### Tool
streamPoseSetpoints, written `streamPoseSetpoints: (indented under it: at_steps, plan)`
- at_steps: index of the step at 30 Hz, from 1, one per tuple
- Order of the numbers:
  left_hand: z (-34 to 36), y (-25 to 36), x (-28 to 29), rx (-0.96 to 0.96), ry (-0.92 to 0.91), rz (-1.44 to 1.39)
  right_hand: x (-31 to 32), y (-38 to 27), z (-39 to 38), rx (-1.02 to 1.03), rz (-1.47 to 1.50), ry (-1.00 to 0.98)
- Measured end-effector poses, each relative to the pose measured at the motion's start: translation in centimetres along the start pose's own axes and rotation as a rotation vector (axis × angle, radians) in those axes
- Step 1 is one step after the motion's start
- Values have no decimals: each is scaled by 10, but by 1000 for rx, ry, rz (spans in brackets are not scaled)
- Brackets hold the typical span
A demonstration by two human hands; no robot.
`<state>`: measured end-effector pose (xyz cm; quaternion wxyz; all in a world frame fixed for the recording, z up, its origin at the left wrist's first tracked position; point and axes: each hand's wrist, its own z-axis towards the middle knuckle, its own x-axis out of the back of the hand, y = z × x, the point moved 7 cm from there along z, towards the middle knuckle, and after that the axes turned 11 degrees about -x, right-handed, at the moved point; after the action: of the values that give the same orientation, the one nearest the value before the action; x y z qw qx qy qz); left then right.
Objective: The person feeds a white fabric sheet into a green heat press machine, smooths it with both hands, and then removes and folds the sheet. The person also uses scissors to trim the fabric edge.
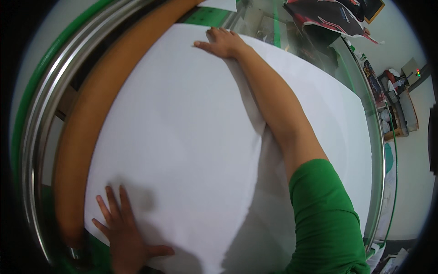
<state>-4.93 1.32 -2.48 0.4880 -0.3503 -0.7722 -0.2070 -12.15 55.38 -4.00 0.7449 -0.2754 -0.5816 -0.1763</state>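
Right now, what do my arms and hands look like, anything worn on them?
Both hands are bare, with no gloves, rings or watch showing. The right arm is bare up to a short green sleeve at the upper arm. Of the left hand, only the hand and wrist show.

Two bare hands lie flat on one big white sheet [191, 137]: the left hand [121, 233] at its near edge, the right hand [222, 42] at its far edge. One brown board [86, 123] lies beneath.
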Motion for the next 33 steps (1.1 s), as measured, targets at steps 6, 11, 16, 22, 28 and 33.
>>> streamPoseSetpoints:
  at_steps: [6, 11, 16, 22, 28, 33]
  plan:
    - [-3, -7, -4, -38, 10, -54, -3, -5, 4, -23, 2, 40]
    - [-2, -2, -1, 8, -3, -39, -7, 2, 6, -61, 20, 23]
    - [1, 1, 5, 25, -42, -31, -7, -4, 6, -7, 11, 81]
    - [-9, 0, 8, -84, -28, -180, -1, -6, 8, -36, -26, 37]
    - [8, -22, 3, 42, 418, -147, -5, -11, 8, -12, -8, 10]
    - [15, -25, 4, 57, 599, -226, -3, -15, 11, -20, -20, 90]
